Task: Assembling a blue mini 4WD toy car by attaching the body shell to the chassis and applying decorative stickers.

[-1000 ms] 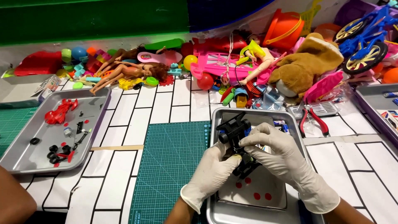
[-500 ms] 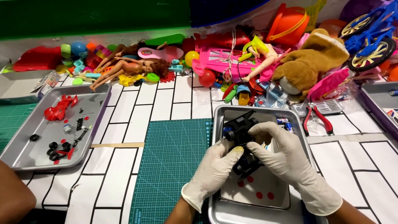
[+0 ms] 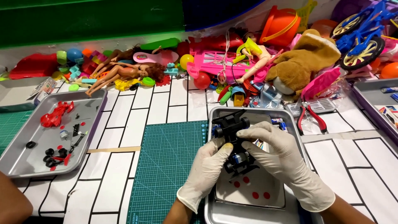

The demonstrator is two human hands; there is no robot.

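On the table, the gloved left hand (image 3: 207, 170) grips the near left side of a black toy car (image 3: 234, 141). The car is held between both hands above a metal tray (image 3: 215, 207). The gloved right hand (image 3: 280, 159) clasps its right side.

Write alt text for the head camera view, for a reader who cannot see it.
Two gloved hands, left hand and right hand, hold a black toy car chassis over a metal tray beside a green cutting mat. A second tray to the left holds red and black car parts; a pile of toys lines the back.
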